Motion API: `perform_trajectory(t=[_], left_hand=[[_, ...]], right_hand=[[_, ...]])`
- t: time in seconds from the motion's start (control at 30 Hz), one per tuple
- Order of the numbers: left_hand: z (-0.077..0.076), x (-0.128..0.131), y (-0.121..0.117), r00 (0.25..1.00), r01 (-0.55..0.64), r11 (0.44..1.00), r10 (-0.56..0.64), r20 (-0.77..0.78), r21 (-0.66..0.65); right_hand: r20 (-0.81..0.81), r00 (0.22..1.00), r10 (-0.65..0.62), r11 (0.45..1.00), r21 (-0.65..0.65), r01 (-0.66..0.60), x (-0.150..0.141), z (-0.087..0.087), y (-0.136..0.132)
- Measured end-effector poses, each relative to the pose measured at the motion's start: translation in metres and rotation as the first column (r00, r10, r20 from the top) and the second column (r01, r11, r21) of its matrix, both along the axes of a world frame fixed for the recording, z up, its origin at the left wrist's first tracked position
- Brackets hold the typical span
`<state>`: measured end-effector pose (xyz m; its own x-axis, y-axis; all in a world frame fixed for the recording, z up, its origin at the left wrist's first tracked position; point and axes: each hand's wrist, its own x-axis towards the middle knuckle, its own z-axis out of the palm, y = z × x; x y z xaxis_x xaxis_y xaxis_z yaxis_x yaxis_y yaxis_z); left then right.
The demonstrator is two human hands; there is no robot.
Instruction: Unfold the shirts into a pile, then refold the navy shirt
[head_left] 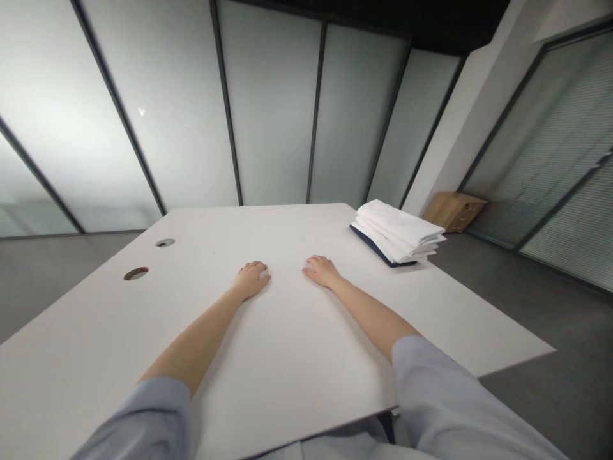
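Observation:
Both hands rest palm down on a white table, a short way apart. My left hand lies flat with its thumb toward the middle, holding nothing. Across from it, my right hand also lies on the tabletop, fingers stretched and nothing in them. To the right of my right hand sits a stack of folded white cloths, the nearest loose thing. Under the stack a dark, flat piece shows along its left and front edges; its kind I cannot make out.
Two round holes pierce the tabletop on the left, one open hole and one with a grey ring. Frosted glass panels stand behind the table. A wooden cabinet is on the floor at the right.

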<state>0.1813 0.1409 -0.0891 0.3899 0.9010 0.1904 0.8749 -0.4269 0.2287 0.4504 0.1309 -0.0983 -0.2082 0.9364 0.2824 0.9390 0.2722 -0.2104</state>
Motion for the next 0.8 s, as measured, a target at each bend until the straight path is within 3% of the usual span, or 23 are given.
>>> perform_trajectory(t=[0.1,0.2,0.33,0.47,0.57,0.67,0.8], left_hand=[[-0.001,-0.003,0.002,1.000,0.011,1.000,-0.011,0.017,0.003],[-0.002,-0.003,0.002,1.000,0.018,1.000,-0.018,0.008,0.014],[-0.003,-0.001,0.001,1.000,0.019,1.000,-0.019,-0.011,0.023],[-0.003,-0.001,0.000,1.000,0.020,0.999,-0.019,-0.018,0.033],[-0.004,-0.001,0.000,1.000,0.016,0.999,-0.015,-0.027,0.032],[-0.005,-0.002,0.000,0.999,0.014,0.999,-0.013,-0.033,0.030],[-0.005,-0.004,-0.001,1.000,0.012,0.999,-0.011,-0.025,0.044]], right_hand=[[-0.051,0.998,-0.037,0.997,0.061,0.040,0.008,0.006,0.005],[-0.117,0.984,-0.138,0.968,0.193,0.159,0.038,0.028,0.011],[-0.193,0.932,-0.306,0.826,0.433,0.360,0.117,0.069,0.004],[-0.160,0.798,-0.581,0.651,0.497,0.574,0.199,0.088,-0.028],[-0.029,0.737,-0.675,0.664,0.411,0.625,0.235,0.084,-0.049],[0.064,0.710,-0.702,0.689,0.315,0.653,0.249,0.083,-0.054],[0.027,0.684,-0.729,0.648,0.348,0.677,0.248,0.104,-0.042]])
